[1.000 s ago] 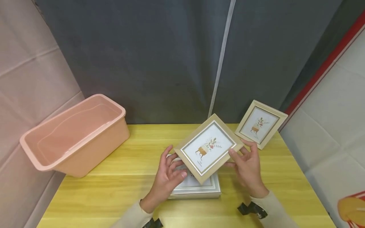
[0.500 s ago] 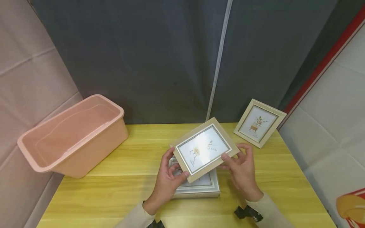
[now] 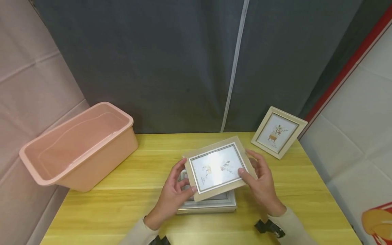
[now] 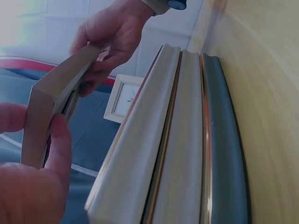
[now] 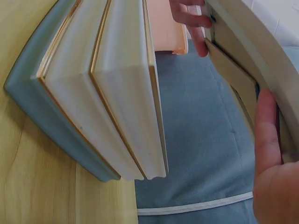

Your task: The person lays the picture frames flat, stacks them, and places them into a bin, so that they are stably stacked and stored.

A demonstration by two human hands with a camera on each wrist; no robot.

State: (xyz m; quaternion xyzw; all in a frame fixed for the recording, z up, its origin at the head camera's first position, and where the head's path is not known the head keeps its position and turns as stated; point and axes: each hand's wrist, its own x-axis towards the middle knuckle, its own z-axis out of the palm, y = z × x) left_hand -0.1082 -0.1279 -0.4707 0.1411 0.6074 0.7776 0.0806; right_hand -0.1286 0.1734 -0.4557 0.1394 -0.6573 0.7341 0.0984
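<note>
Support the beige picture frame with both hands, one at each side. The left hand pinches the left side near the lower corner; the right hand grips the right side, its thumb on the front by the inner lip. The picture frame sits tilted, picture side toward the wearer, above the stack of frames on the table; both wrist views show a gap between them. For good control, share the load evenly and rest each thumb on the wide border, not the pane (a thumb there would probably leave a smudge). Take care with the flap on the back, likely a folding stand: a finger pressing beside it could hinder its travel. Maintain clearance from the top of the stack to avoid scuffing. The standing frame leans farther back at the right, well apart from the stack.
</note>
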